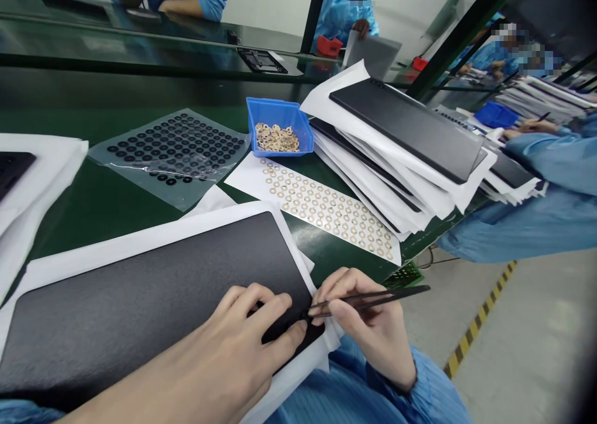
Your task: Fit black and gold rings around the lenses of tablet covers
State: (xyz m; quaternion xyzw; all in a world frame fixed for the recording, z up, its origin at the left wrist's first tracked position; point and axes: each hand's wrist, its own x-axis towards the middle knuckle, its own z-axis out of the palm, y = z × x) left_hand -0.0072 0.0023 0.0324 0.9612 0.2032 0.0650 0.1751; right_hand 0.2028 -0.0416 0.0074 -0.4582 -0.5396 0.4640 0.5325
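Observation:
My right hand (368, 327) is shut on black tweezers (368, 303), whose tips reach the near edge of a black rectangular panel (140, 306). The panel lies on a white sheet (158, 240). My left hand (242, 331) rests flat on the panel, with the fingers spread near the tweezer tips. Whatever lies at those tips is too small to see. Ahead of my hands lies a white backing sheet of small gold rings (321, 209), and a blue plastic bin (280, 125) holds loose gold rings. A clear sheet of black rings (172, 150) lies to the left.
A tall stack of black panels in white sheets (401, 135) fills the right of the green bench (93, 194). A co-worker's blue sleeve (550, 181) and hand with tweezers are at the right. Other blue-clad people work beyond. Yellow-black tape (480, 318) marks the floor.

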